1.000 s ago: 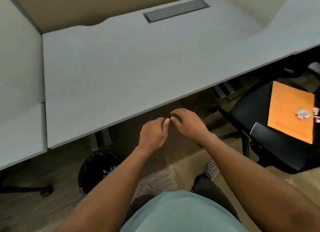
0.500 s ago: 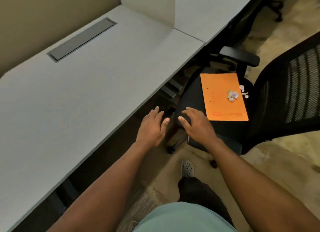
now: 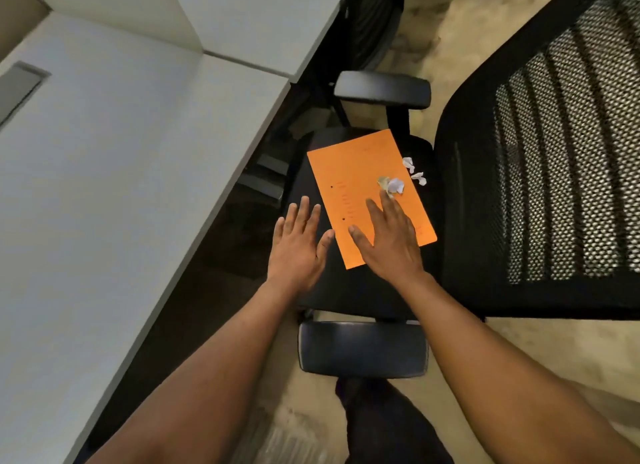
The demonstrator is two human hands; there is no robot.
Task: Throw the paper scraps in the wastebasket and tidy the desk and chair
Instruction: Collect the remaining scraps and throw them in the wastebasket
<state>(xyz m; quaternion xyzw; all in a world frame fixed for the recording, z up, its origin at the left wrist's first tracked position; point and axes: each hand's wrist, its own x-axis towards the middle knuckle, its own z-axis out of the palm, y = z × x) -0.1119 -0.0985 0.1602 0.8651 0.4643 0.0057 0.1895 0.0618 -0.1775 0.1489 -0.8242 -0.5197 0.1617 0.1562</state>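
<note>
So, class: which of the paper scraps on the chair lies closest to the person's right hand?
The crumpled scrap on the orange envelope, just beyond the right hand fingertips. The other scraps lie off the envelope, on the black seat.

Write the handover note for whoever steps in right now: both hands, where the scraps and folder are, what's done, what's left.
Left hand: open, empty, over the chair seat beside the orange folder.
Right hand: open, flat over the folder, fingertips nearly at the crumpled scrap; no grip yet.
Two smaller scraps lie on the seat past the folder's far edge.
Desk shows no scraps.
Left: gather all scraps, bin them (wastebasket out of view), put away the folder, tidy the chair.
</note>
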